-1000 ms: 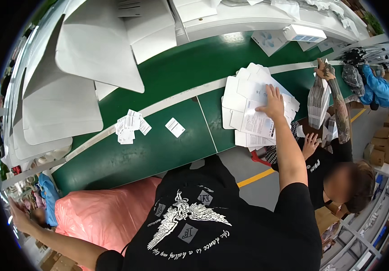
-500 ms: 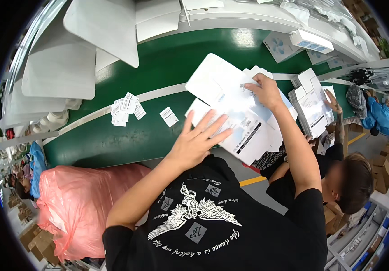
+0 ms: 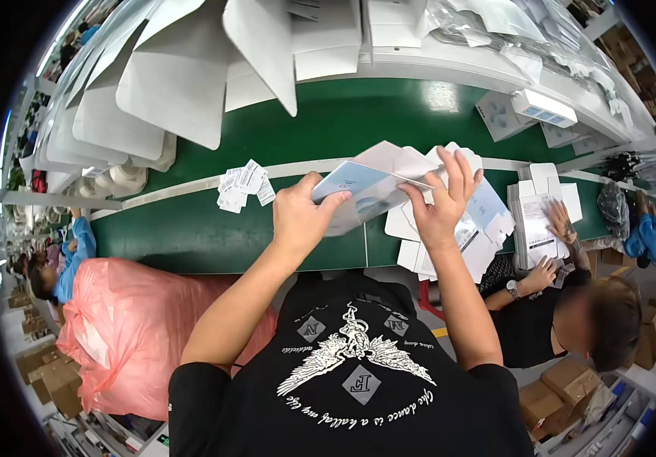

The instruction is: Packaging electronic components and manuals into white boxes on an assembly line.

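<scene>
A white and pale-blue cardboard carton, partly opened out with its flaps raised, is held above the green table. My left hand grips its left edge, thumb on the front face. At its right end, my right hand pinches a flap between thumb and fingers, the other fingers raised. Beneath and right of that hand lies a loose pile of flat printed cartons. Several white printed labels are scattered on the table beyond my left hand.
To the right, a co-worker's hand rests on a neat stack of flat cartons. A large pink plastic bag bulges at the table's near left. White boards overhang the far left; small boxes stand at the back right.
Both hands have come off the carton pile with one carton, raised and partly opened between them. The view has shifted. The single separate label on the table no longer shows.
</scene>
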A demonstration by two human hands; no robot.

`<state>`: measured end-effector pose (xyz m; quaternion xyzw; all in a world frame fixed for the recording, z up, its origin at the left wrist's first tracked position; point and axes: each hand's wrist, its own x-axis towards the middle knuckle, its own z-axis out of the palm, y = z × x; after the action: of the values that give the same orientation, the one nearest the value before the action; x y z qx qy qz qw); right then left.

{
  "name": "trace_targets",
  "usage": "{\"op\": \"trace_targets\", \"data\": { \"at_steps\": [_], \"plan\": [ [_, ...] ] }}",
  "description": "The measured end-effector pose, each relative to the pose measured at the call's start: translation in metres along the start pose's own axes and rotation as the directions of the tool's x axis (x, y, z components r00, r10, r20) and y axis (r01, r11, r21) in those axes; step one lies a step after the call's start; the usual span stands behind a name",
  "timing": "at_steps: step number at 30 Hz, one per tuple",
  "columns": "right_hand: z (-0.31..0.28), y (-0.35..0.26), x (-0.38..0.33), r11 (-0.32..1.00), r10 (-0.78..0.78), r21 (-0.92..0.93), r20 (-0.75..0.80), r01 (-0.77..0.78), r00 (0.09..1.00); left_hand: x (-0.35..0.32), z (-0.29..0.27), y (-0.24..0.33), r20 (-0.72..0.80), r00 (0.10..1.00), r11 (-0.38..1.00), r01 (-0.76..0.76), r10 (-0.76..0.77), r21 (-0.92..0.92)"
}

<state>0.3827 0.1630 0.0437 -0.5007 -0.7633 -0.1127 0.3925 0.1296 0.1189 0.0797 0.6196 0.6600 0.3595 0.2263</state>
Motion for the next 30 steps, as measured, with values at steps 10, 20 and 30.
{"op": "trace_targets", "data": {
  "at_steps": [10,20,30],
  "plan": [
    [0.072,-0.063,-0.036,0.848,0.113,0.481,0.249,-0.224,0.962,-0.01,-0.061,-0.086,-0.042,0.911,0.859,0.37,-0.409,-0.355],
    [0.121,-0.103,0.001,0.895,-0.157,0.442,0.167,0.069,0.973,-0.044,-0.092,-0.104,-0.09,0.861,0.865,0.495,-0.501,-0.082],
    [0.079,-0.125,0.033,0.635,-0.207,0.387,0.919,-0.669,0.335,-0.056,-0.089,-0.151,-0.106,0.987,0.883,-0.058,0.121,0.466]
  ]
}}
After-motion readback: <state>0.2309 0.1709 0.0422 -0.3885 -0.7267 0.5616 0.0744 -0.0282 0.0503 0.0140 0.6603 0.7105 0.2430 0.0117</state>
